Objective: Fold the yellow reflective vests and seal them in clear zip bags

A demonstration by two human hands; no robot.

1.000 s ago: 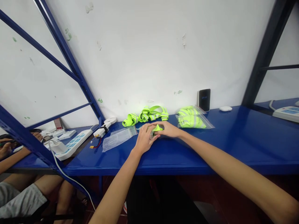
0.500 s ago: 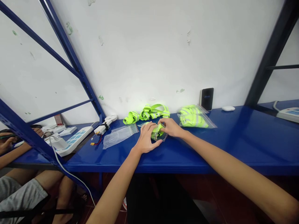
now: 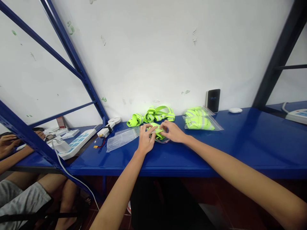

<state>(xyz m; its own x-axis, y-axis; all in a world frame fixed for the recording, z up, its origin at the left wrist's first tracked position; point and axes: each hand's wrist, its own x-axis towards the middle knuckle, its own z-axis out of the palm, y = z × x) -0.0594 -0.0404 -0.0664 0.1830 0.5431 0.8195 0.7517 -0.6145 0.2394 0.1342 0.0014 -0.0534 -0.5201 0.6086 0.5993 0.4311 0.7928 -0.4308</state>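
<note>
1 hi-vis strap bundle point(image 3: 157, 130) in clear plastic, betw. l. hand point(image 3: 146, 138) (fingers on it, grip can't tell) & r. hand point(image 3: 173, 131) (pinching its edge).
loose straps point(image 3: 151, 115), behind bundle, qty unclear.
1 filled zip bag point(image 3: 199, 120), r. of bundle.
flat clear bag point(image 3: 122, 140), min. 1, l. of bundle.

Bare left forearm point(image 3: 123, 187) and right forearm point(image 3: 227, 166) stretched forward, angled inward; left hand point(image 3: 145, 138) palm down, fingers bent, thumb apart; right hand point(image 3: 175, 132) just beside, knuckles raised, fingers curled toward thumb.
</note>
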